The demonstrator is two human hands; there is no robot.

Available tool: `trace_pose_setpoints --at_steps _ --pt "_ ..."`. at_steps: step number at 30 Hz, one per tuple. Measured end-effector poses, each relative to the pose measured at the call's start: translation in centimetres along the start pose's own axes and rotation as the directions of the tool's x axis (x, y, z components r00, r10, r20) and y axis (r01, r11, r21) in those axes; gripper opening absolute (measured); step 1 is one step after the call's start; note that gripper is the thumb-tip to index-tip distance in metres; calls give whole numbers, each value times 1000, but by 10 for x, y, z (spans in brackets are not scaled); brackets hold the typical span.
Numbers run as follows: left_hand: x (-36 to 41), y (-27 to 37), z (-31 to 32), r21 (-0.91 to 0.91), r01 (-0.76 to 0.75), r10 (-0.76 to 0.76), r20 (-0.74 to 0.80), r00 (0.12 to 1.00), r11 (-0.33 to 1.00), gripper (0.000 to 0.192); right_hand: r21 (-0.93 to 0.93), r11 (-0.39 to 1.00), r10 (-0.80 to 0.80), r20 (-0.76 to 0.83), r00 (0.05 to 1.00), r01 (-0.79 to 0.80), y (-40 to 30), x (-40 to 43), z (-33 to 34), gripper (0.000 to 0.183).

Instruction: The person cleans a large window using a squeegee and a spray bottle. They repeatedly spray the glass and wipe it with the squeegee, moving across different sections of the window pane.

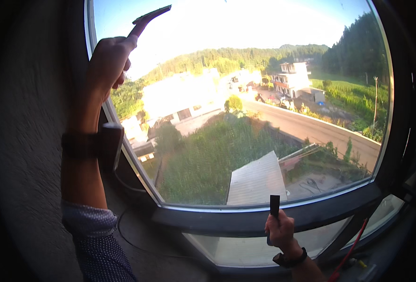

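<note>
My left hand (109,65) is raised at the upper left and grips the handle of a squeegee (152,14). The tool's dark blade lies over the upper left of a large window pane (201,158); whether it touches the glass, I cannot tell. Low and right of centre, my right hand (282,229) is closed around a flat dark tool, possibly a scraper (274,204). Its straight-ended blade points up, overlapping the pane's bottom edge from this angle. Each wrist has a dark strapped device on it, and the left sleeve is rolled up.
A dark frame (229,220) surrounds the big pane, with a smaller lower pane (236,250) beneath. A thin cable (137,245) runs along the grey wall (28,148) at left. At lower right a red pole (350,246) leans near small yellow and clear items.
</note>
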State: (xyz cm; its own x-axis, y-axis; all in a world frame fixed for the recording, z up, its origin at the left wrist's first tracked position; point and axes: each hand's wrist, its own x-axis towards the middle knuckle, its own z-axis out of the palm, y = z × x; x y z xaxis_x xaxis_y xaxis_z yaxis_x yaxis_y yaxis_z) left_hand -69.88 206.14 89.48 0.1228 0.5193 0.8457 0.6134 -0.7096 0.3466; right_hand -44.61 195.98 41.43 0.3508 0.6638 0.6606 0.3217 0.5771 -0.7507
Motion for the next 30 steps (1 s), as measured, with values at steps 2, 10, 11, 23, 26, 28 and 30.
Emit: trace_pose_setpoints --at_steps 2,10,11,23,26,28,30 --pt "13 17 -5 -21 -1 0 -47 999 1000 40 -39 999 14 -8 1000 -15 1 0 0 16" --pt "-6 19 -3 65 53 -56 35 998 996 39 -146 989 24 19 1000 -21 14 -2 -3 11" --pt "-5 20 -4 62 50 -52 37 998 997 39 -157 988 15 34 999 -10 17 -2 -4 11" --pt "61 74 -2 -23 17 -18 -69 997 1000 34 -144 988 -64 -54 997 55 26 -3 1 14" --pt "15 70 16 84 -52 45 88 995 995 44 -237 965 -128 -65 990 109 21 -2 -1 14" --pt "-17 62 34 154 -73 59 93 994 985 50 -245 961 -144 -43 989 129 20 -2 -3 15" --pt "-37 58 42 217 -99 74 118 990 971 48 -247 955 -177 -34 984 163 22 -1 -3 16"
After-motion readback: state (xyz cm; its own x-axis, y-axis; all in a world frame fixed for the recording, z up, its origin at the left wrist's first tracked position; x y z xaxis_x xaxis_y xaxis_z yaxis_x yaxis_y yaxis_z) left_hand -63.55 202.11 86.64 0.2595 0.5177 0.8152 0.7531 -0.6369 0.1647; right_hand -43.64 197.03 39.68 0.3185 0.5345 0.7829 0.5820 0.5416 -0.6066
